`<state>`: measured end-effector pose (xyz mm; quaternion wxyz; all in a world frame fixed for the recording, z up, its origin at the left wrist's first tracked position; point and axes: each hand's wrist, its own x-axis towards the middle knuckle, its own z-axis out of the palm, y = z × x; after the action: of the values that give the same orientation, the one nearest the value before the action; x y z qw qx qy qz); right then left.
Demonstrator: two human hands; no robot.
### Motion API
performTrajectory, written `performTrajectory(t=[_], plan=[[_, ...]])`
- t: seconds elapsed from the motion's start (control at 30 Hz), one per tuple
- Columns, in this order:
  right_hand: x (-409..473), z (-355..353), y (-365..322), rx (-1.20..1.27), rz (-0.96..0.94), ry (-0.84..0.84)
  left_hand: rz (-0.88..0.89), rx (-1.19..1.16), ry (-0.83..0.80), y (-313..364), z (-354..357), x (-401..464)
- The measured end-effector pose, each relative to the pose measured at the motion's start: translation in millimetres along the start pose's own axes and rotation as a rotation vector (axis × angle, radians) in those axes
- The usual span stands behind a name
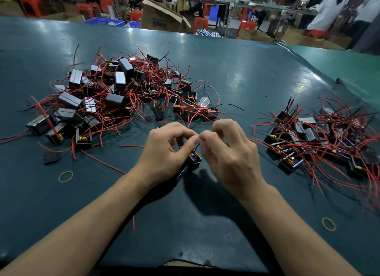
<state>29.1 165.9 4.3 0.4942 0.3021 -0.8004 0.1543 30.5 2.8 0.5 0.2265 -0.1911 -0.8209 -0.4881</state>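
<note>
At the left of the frame a pile [115, 94] of small black boxes with long red wires lies on the dark green bench [226, 80]. Below it, in the lower left, a yellow band [65, 177] lies flat, apart from the pile. A short red wire [131, 146] lies between the pile and the left hand [164, 152].

In the centre the left hand has curled fingers, and its grip is closed around one box [194, 159]. This box is low in the middle of the frame, between both hands, and its open end with yellow and blue parts shows under the thumb. A thin black wire [197, 147] goes up from the box to the fingertips.

The right hand [228, 152] is just beside. Its grip pinches the top of the black wire between thumb and forefinger, and these tips touch the left thumb.

At the right a second pile [318, 142] of boxes with red wires lies on the bench. In the lower right is a second band [328, 224].
</note>
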Motion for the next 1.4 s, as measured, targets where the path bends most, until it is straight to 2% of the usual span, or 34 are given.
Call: performTrajectory(t=[0.1,0.27,0.37,0.43,0.5,0.57,0.7,0.8,0.9,1.13,1.2,1.27,1.37,1.4], plan=[[-3,3,-1,0.249,0.155,-0.047,0.065,0.031,0.006,0,-3,-1],[1,4,-6,0.664,0.717,-0.119,0.132,0.093,0.078,0,-1,-1],[6,3,-5,0.936,0.915,-0.209,0.167,0.102,0.082,-1,-1,0],[6,2,-5,1.002,0.992,-0.219,0.176,0.113,0.081,-1,-2,0],[4,2,-5,0.956,1.035,-0.211,0.181,0.135,0.081,-1,-1,0],[1,5,-7,0.788,0.976,-0.203,0.192,0.167,0.072,0,1,-1],[-1,5,-12,0.322,0.524,-0.133,0.186,0.193,0.084,0,1,1],[-2,0,-1,0.348,0.318,-0.224,0.117,0.136,0.095,-4,-1,3],[-5,-4,15,0.319,0.213,-0.224,0.093,0.114,0.088,-4,-3,4],[3,0,18,0.231,0.099,-0.270,0.139,0.113,0.046,-4,-4,2],[2,0,15,0.236,0.125,-0.258,0.161,0.124,0.039,-3,-4,2],[2,1,6,0.405,0.354,-0.265,0.192,0.138,0.040,-1,-3,1],[10,1,-3,0.987,1.057,-0.314,0.215,0.149,0.051,-1,-3,1],[11,0,-3,1.113,1.233,-0.325,0.221,0.155,0.054,-1,-3,1]])
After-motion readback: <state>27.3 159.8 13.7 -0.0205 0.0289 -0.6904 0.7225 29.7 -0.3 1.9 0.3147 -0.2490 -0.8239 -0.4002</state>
